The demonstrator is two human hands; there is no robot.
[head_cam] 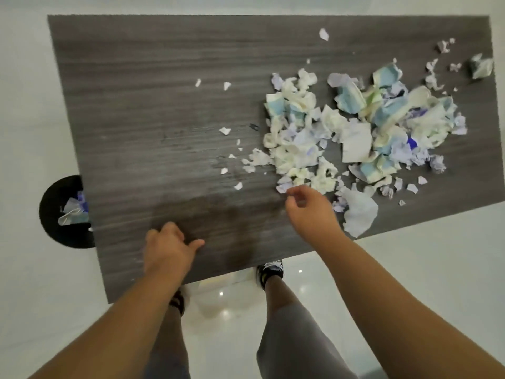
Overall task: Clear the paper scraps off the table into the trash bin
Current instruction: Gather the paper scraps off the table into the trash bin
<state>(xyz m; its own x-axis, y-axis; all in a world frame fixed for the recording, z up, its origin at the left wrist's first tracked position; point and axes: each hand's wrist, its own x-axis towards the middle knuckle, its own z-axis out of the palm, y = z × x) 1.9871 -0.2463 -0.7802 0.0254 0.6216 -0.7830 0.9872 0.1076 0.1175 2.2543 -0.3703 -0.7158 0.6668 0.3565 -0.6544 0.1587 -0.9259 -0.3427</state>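
**Scraps heaped on the right, bin at the left edge**

Your right hand (310, 207) hangs over the near edge of the paper scraps (352, 124), fingers loosely curled; whether it pinches a piece, you cannot tell. Your left hand (169, 247) rests on the bare table (153, 105), fingers curled under, holding nothing visible. The trash bin (62, 212) sits beside the table's left edge with scraps inside.

Grey wood-grain table (136, 105) bears heaped paper scraps (355, 124) rightward.

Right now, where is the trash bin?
In the head view the bin sits on the floor at the table's left end, partly tucked under its edge, far from the paper pile.
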